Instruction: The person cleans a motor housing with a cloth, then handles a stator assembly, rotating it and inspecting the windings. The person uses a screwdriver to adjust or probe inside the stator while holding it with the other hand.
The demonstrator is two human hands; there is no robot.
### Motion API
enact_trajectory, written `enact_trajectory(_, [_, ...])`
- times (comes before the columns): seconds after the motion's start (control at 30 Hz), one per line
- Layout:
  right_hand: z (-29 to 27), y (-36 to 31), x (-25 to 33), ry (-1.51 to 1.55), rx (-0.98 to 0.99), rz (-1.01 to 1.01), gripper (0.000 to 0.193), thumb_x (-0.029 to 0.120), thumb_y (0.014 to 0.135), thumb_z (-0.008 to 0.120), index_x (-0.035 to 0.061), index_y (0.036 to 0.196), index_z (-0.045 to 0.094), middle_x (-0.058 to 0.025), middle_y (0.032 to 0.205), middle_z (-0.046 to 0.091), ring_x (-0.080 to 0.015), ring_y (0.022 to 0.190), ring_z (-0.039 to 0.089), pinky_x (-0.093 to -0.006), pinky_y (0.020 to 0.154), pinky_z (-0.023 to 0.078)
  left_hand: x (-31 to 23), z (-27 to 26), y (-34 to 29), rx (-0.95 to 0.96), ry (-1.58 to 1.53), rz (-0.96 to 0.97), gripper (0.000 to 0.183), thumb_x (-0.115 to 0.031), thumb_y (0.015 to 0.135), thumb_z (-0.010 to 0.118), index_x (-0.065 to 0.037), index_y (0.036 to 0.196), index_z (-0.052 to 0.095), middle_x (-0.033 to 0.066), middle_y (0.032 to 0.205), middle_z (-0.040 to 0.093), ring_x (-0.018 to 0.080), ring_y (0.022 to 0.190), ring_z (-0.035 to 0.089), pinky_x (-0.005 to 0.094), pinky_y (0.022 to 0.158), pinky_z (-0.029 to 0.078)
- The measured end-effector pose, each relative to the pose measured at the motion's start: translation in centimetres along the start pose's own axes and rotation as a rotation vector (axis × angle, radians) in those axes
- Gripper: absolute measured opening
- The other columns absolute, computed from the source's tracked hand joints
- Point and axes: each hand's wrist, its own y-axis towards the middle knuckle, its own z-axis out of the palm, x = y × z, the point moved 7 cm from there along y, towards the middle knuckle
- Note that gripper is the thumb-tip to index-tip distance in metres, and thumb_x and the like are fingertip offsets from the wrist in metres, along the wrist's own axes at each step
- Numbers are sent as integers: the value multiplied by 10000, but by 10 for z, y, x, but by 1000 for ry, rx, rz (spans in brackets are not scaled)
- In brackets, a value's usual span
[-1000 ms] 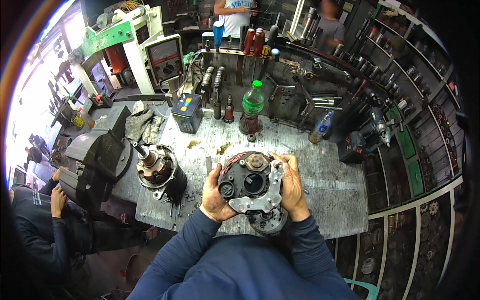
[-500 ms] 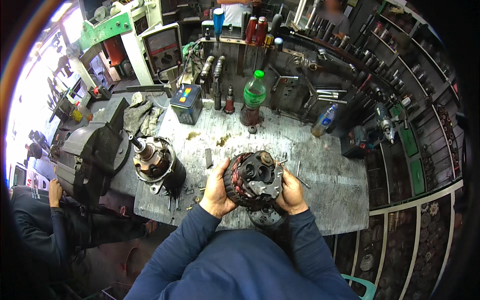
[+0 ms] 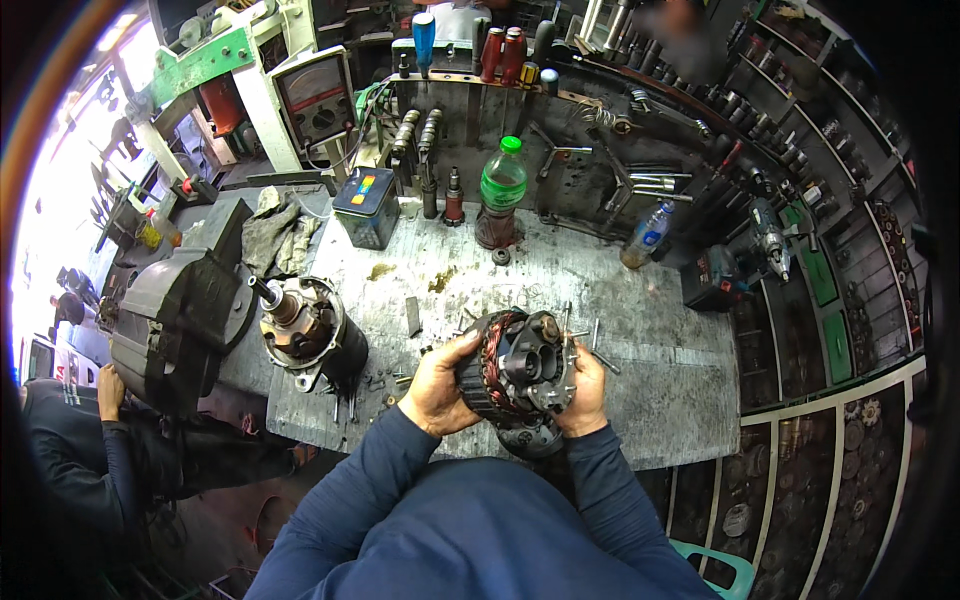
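The left hand is curved around the ribbed rim of a stator, thumb on top. The right hand holds its opposite side, by the black-and-metal end plate. Between the 2 hands, the stator is tilted, its copper windings showing between rim and plate. It is held over the near part of the surface. Below it is a round dark part, partly hidden; whether they touch, I cannot tell.

To the left stands a housing with a shaft sticking up. Small loose bits lie between it and the left hand. A flat strip lies farther back, and a thin rod lies just beyond the right hand. Along the back stand a dark box, a green-capped bottle and a smaller clear bottle. A grey rag lies left of the box.
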Motion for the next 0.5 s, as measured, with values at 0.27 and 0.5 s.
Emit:
enact_trajectory(0.27, [-2,-2,-3,60,31,-1,485,257,1128,382,-42,1432,612,-197,1355,713,-314,1185,729,-450,1060,598,-2,-18,2,-108,114,17,504,-378,1101,571,-44,1478,597,154,1334,743,294,1142,758,507,1006,615])
enact_trajectory(0.5, [-2,-4,-4,80,126,-2,525,286,1144,379,-52,1512,539,-200,1437,664,-318,1273,686,-456,1119,558,4,-15,-4,-136,131,102,512,-408,1116,568,-28,1457,605,152,1308,752,269,1113,769,462,996,628])
